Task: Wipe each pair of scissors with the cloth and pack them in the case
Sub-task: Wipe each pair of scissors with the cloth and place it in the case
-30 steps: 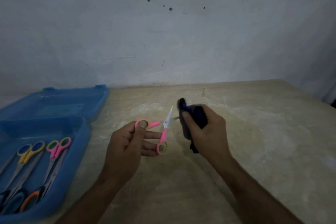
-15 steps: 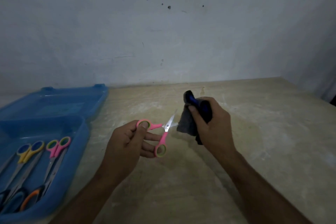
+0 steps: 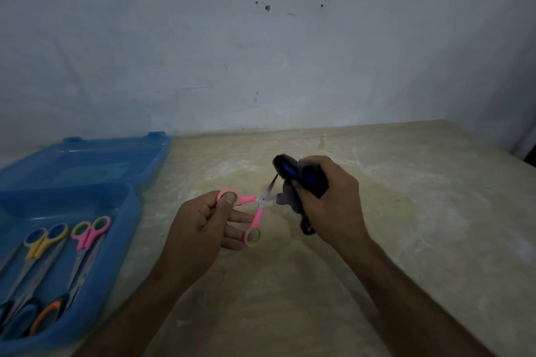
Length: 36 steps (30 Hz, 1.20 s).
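Observation:
My left hand [image 3: 203, 223] holds small pink scissors [image 3: 251, 211] by their two handle loops, spread apart, above the table. Their short blades are open. My right hand [image 3: 327, 206] grips a dark blue-and-grey cloth [image 3: 301, 180], bunched around one blade, while the other blade points up toward the cloth's top. The open blue plastic case [image 3: 87, 243] sits at the left with several scissors inside: a yellow-and-blue pair [image 3: 43, 243], a pink-and-green pair [image 3: 90, 232] and an orange-handled pair [image 3: 48, 314].
The case lid [image 3: 87, 162] lies open flat behind the tray, against the pale wall. The beige table [image 3: 406, 240] stretches to the right; its right corner edge is near the frame's right side.
My left hand has spread the scissor handles wider. The cloth in my right hand has slid back down along one blade toward the pivot.

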{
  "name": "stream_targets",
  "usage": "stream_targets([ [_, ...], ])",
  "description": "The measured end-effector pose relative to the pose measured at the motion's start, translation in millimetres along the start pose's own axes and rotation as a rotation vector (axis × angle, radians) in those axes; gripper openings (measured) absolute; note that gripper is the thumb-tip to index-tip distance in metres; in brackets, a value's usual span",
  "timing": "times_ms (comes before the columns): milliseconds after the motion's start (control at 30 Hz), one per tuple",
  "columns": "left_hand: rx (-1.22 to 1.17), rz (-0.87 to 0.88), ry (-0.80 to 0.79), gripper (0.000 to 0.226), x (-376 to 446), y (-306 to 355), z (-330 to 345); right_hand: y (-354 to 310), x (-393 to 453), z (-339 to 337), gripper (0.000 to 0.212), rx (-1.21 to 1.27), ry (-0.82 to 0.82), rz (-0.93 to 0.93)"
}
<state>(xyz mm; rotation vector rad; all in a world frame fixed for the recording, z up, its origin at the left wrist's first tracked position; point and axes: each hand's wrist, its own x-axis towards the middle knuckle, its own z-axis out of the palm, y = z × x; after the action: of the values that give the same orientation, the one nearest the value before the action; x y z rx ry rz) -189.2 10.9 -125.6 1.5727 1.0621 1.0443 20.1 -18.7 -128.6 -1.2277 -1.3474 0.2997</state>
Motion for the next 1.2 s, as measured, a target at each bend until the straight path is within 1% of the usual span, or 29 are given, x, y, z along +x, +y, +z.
stream_targets([
  [67,0.002,-0.005,0.019,0.025,-0.6,0.5,0.8,-5.9,-6.8,5.7,0.027,-0.074,-0.029,-0.089],
  [133,0.026,0.021,0.005,0.026,-3.1,2.1,1.7,-7.5,-13.4,16.6,0.03,-0.188,-0.114,-0.169],
  [167,0.047,0.043,-0.017,0.026,-4.8,3.1,1.8,-6.4,-12.9,19.9,0.03,-0.214,-0.144,-0.169],
  [200,0.063,0.061,-0.044,0.025,-6.3,3.6,2.0,-2.5,-10.3,19.8,0.029,-0.222,-0.137,-0.151],
  [267,0.058,0.065,-0.066,0.024,-7.2,4.1,2.1,7.4,-2.8,13.0,0.025,-0.204,-0.066,-0.081],
  [367,0.061,0.042,-0.011,0.025,-4.3,1.7,-0.1,20.4,6.7,-1.4,0.021,-0.154,0.065,0.009],
  [433,0.105,0.052,0.028,0.025,-2.8,0.4,-1.3,13.3,3.9,-2.5,0.023,-0.126,0.102,-0.007],
  [467,0.114,0.057,0.041,0.025,-3.3,0.3,-1.0,6.4,0.2,0.7,0.025,-0.111,0.078,-0.043],
  [567,0.163,0.113,0.019,0.026,-7.4,2.0,1.4,-12.4,-12.1,15.7,0.023,-0.124,-0.111,-0.137],
  [633,0.199,0.156,-0.042,0.025,-9.2,3.7,1.9,-8.2,-10.7,21.5,0.021,-0.153,-0.142,-0.134],
  [667,0.186,0.159,-0.064,0.024,-9.1,4.1,1.8,-3.6,-8.0,19.6,0.021,-0.16,-0.113,-0.112],
  [767,0.13,0.129,-0.068,0.023,-8.7,3.9,1.1,6.1,2.0,6.7,0.026,-0.246,0.061,-0.088],
  [833,0.116,0.097,-0.046,0.024,-8.1,2.9,2.7,8.8,6.5,-2.1,0.024,-0.173,0.127,-0.025],
  [900,0.11,0.067,-0.014,0.023,-7.0,2.4,3.4,7.7,6.9,-5.3,0.026,-0.124,0.154,-0.016],
  [933,0.105,0.06,-0.006,0.024,-6.7,2.3,3.5,3.7,4.1,-4.2,0.028,-0.138,0.127,-0.038],
  [967,0.101,0.06,-0.006,0.025,-7.0,2.7,3.5,0.1,-0.6,-0.8,0.03,-0.132,0.064,-0.063],
  [1033,0.119,0.08,-0.029,0.027,-8.6,4.6,3.2,-7.5,-11.2,11.3,0.032,-0.154,-0.104,-0.124],
  [1067,0.14,0.099,-0.052,0.027,-9.6,5.5,3.3,-9.7,-13.3,16.4,0.032,-0.197,-0.156,-0.149],
  [1100,0.16,0.116,-0.074,0.027,-10.5,6.1,3.3,-6.3,-12.2,18.6,0.032,-0.233,-0.161,-0.157],
  [1133,0.165,0.122,-0.087,0.026,-10.5,6.1,3.2,-2.0,-8.6,17.6,0.032,-0.252,-0.123,-0.143],
  [1200,0.131,0.101,-0.075,0.025,-9.6,5.7,3.3,5.9,1.3,6.6,0.028,-0.252,0.002,-0.053],
])
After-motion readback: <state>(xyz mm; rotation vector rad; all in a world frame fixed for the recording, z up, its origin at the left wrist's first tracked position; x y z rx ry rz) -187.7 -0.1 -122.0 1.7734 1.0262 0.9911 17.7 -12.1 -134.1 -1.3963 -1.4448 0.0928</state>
